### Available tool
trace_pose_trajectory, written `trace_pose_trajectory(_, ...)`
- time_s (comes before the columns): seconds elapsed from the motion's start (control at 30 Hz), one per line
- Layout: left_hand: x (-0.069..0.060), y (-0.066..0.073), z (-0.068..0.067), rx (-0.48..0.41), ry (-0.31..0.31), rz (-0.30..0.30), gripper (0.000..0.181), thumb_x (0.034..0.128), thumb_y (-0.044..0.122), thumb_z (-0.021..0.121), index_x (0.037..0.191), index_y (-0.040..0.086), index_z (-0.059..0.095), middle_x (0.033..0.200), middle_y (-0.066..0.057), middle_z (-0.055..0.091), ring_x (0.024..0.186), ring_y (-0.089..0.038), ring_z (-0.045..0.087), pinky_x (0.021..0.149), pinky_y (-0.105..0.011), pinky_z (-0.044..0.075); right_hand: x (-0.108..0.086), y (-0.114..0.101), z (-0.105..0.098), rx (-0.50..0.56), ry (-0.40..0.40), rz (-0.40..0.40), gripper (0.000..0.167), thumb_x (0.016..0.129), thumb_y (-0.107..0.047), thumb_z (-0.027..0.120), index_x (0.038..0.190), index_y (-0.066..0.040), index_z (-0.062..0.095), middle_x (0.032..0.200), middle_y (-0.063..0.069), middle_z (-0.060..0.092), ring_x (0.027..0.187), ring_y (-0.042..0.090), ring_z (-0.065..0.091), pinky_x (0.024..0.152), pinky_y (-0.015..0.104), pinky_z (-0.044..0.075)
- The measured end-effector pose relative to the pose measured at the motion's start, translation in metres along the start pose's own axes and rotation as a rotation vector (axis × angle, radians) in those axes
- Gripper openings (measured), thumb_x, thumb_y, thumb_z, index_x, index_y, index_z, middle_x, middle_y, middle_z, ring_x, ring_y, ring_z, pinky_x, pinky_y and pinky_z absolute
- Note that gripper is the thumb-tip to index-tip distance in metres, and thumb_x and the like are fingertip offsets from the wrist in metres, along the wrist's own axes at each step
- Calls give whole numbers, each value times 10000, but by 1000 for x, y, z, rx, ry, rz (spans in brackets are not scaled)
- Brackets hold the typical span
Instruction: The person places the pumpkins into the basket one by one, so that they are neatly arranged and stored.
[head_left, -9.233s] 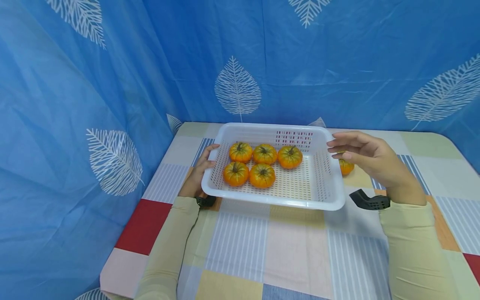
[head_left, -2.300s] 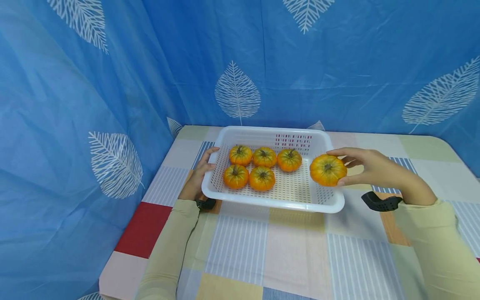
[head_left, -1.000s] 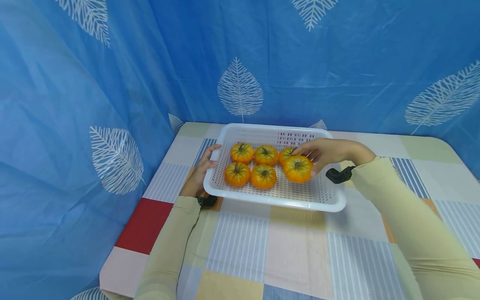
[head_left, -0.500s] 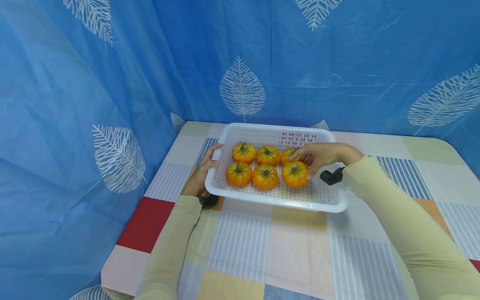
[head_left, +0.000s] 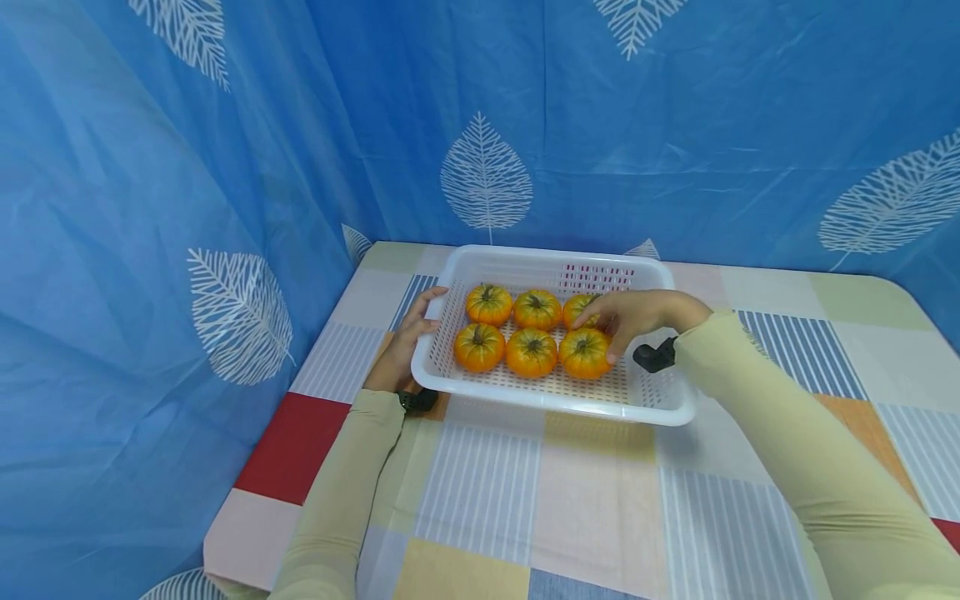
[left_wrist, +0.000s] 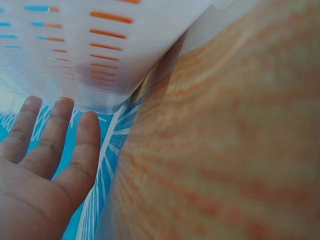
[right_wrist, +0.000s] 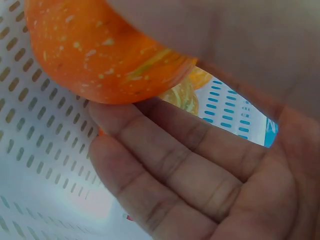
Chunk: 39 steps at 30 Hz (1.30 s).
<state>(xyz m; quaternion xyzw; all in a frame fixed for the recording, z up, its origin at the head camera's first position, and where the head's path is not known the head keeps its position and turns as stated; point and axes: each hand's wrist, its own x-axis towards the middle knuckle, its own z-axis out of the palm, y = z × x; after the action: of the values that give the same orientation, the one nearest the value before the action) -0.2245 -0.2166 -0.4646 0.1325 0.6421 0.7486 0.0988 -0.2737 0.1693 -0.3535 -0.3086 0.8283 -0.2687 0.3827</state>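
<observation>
A white plastic basket (head_left: 555,408) with slotted walls holds several small orange pumpkins in two rows. My right hand (head_left: 637,315) reaches over its right side and holds the right-hand pumpkin of the near row (head_left: 585,354) between thumb and fingers. In the right wrist view that speckled pumpkin (right_wrist: 95,50) sits between the thumb and the fingertips, low over the slotted basket floor. My left hand (head_left: 405,342) touches the basket's left rim. The left wrist view shows three nearly straight fingers of the left hand (left_wrist: 50,165) beside the basket's outer wall (left_wrist: 75,60).
The basket stands on a table with a patchwork cloth (head_left: 592,500). A blue curtain with white leaves (head_left: 360,125) hangs behind and to the left. Inside the basket, a far-row pumpkin (head_left: 576,310) lies partly under the right fingers.
The right hand took the pumpkin from the table right of the basket, carried it left over the rim and lowered it into the near row. The left hand stayed at the rim.
</observation>
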Motion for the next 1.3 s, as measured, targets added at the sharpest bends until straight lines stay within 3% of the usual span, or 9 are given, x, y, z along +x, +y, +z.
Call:
trace_pose_trajectory(0.13,0,0,0,4,2,-2,622,941,186,465,1548,235,337,1749,-145,195,1423,-452,376,1103,-644,469,1,-1,2,-26,-13,3,742,870,-24,870,1513,82,516,1598,389,380,1395,567,497,1133,613,465)
trace_pose_trajectory(0.33,0,1,1,-23,-10,15,602,937,167,455,1528,216,351,1751,-165,179,1426,-439,363,1057,-501,519,3,-2,4,-59,-14,63,731,878,-23,861,1519,54,518,1604,402,353,1419,621,450,1134,643,448)
trace_pose_trajectory(0.53,1,2,1,1,-4,2,639,940,191,464,1562,193,318,1747,-149,207,1426,-453,380,1080,-586,502,5,-4,6,-46,-18,105,744,873,4,854,1533,24,512,1619,402,338,1436,610,436,1122,627,469)
trace_pose_trajectory(0.73,0,1,1,-7,0,-2,614,940,182,459,1541,222,339,1746,-149,203,1421,-450,380,1084,-586,499,7,-5,8,-63,-15,135,768,858,39,846,1541,17,496,1592,416,374,1436,603,440,1094,595,506)
trace_pose_trajectory(1.03,0,1,1,-13,-4,7,595,943,185,459,1525,244,351,1743,-159,196,1412,-447,381,1022,-466,549,5,-7,10,-39,1,172,775,867,49,830,1552,-11,472,1562,401,431,1421,574,474,1104,603,494)
trace_pose_trajectory(1.3,1,0,1,-34,-8,15,584,946,166,451,1516,249,357,1753,-170,169,1423,-437,363,988,-385,560,-4,-8,8,-98,71,134,640,937,-20,790,1520,-14,527,1493,334,534,1342,510,566,1072,597,525)
